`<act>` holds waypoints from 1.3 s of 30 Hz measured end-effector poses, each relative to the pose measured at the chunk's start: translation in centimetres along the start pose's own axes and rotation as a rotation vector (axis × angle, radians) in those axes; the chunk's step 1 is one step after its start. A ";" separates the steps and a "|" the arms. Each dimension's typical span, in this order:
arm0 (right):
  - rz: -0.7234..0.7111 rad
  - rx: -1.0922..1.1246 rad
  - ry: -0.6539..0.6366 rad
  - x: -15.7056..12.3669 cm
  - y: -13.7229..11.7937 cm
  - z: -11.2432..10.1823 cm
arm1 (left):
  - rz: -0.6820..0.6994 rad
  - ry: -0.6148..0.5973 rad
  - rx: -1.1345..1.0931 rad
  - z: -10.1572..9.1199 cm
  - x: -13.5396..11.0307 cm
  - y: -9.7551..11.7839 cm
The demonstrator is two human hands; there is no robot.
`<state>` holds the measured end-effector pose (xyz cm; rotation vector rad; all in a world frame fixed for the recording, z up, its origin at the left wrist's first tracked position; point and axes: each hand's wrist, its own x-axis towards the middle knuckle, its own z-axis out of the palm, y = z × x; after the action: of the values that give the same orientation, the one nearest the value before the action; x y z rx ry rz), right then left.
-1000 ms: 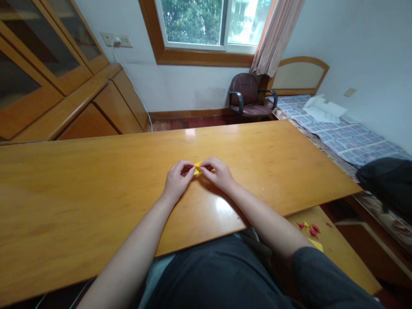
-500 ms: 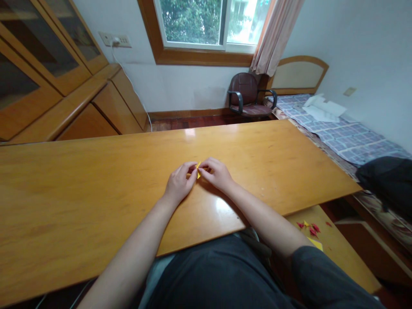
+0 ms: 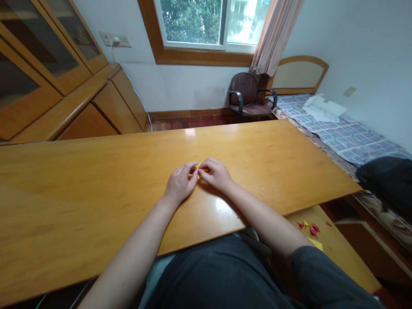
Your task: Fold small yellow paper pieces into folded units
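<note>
A small folded piece of yellow paper (image 3: pixel 198 165) sits between my two hands, just above the wooden table (image 3: pixel 96 193). My left hand (image 3: pixel 182 182) pinches it from the left with thumb and fingers. From the right, my right hand (image 3: pixel 215 172) grips the same paper, thumb and fingertips pressed close to those of the left. Most of the paper is hidden behind the fingertips, so its exact shape cannot be made out.
On a lower surface (image 3: pixel 344 257) at the right lie several small red folded paper pieces (image 3: pixel 313 231), a small yellow one (image 3: pixel 306 223) and a yellow sheet (image 3: pixel 316 243). A chair (image 3: pixel 246 94) stands beyond the table. A black bag (image 3: pixel 386 182) rests on the bed (image 3: pixel 363 141).
Both hands stay in nearly the same place. The left fingertips have shifted very slightly to the right, and less of the yellow paper shows between the fingers.
</note>
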<state>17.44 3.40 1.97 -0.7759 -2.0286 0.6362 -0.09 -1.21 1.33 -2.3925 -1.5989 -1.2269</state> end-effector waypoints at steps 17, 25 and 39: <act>0.064 0.031 0.008 0.0 0.7 -0.9 | -0.153 -0.019 -0.033 -0.4 0.0 -0.3; 0.064 0.061 0.014 0.1 0.7 -0.9 | -0.218 -0.018 -0.135 -0.5 0.2 -0.3; 0.032 0.089 -0.032 0.1 0.3 -1.1 | -0.220 -0.160 -0.407 -0.5 0.4 -0.8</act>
<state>18.42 3.81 2.37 -0.7514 -2.0055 0.7566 -0.92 -0.73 1.67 -2.6650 -1.8570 -1.5709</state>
